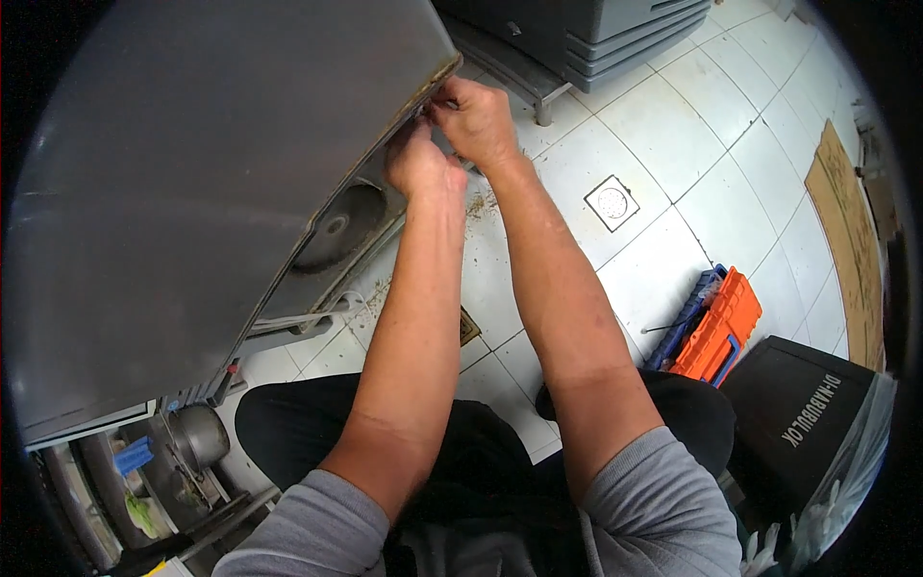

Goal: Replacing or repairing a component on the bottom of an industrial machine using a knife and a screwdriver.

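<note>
A large dark grey metal appliance (221, 163) fills the left side, its worn, rust-stained edge running diagonally. My left hand (423, 165) and my right hand (479, 117) meet close together at the far end of that edge. The right hand's thumb and fingers are pinched at a spot just under the edge. My left hand is closed beside it, its fingertips partly tucked below the panel. Whatever the fingers hold is too small and hidden to make out. Nearer to me, a dark round part with a hub (336, 225) shows in the opening under the panel.
An orange and blue tool case (711, 327) lies on white floor tiles at right, near a black box (793, 413). Ahead stand stacked grey containers (630, 43). A floor drain (612, 202), cardboard (851, 231), a pale cable (308, 315) and a metal pot (200, 436) are around.
</note>
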The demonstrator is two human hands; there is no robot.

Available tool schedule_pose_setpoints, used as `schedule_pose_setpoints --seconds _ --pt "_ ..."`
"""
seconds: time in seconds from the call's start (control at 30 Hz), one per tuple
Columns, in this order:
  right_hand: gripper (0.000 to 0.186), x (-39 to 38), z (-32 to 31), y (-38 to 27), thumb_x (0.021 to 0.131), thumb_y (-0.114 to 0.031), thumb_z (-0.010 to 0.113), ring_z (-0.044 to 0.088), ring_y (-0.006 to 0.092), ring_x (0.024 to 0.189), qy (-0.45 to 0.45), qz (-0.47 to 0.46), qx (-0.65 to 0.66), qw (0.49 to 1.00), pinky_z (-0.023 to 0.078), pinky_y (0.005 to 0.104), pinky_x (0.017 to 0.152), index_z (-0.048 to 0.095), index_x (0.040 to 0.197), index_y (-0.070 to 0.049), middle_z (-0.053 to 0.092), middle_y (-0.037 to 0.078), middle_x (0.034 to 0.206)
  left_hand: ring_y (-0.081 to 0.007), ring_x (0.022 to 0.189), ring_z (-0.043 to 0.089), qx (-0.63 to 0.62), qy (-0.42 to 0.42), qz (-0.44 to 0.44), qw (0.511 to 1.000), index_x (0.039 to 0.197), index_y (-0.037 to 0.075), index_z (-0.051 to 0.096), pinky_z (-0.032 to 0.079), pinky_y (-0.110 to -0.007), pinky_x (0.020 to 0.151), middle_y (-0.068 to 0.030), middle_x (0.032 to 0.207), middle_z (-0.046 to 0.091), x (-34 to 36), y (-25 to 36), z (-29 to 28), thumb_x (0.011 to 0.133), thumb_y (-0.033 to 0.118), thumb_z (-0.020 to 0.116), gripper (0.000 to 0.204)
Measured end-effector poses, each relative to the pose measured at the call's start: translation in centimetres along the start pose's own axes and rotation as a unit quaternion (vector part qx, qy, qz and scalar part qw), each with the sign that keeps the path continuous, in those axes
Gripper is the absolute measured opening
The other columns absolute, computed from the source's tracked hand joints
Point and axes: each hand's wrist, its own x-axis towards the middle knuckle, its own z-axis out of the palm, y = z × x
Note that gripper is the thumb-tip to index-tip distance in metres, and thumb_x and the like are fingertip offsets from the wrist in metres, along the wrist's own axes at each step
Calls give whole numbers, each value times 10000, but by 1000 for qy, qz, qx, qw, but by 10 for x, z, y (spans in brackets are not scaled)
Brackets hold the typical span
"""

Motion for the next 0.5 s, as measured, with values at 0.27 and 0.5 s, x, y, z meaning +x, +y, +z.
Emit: schedule_pose_setpoints --seconds 0.27,0.5 --pt "172 -1 -1 8 784 -67 740 732 301 792 13 -24 -9 1000 580 364 707 735 953 -39 734 160 877 -163 1010 586 -15 67 -107 992 1191 94 640 435 -300 773 -17 1237 649 -17 1 1 992 125 622 202" --pt "151 1 2 2 784 -72 749 735 286 778 1 -8 -2 1000 580 359 701 736 928 -25 738 155 871 -65 559 298 -55 48 -95 993 1102 105 635 251 -270 474 13 1084 657 12 -18 -21 964 186 688 170"
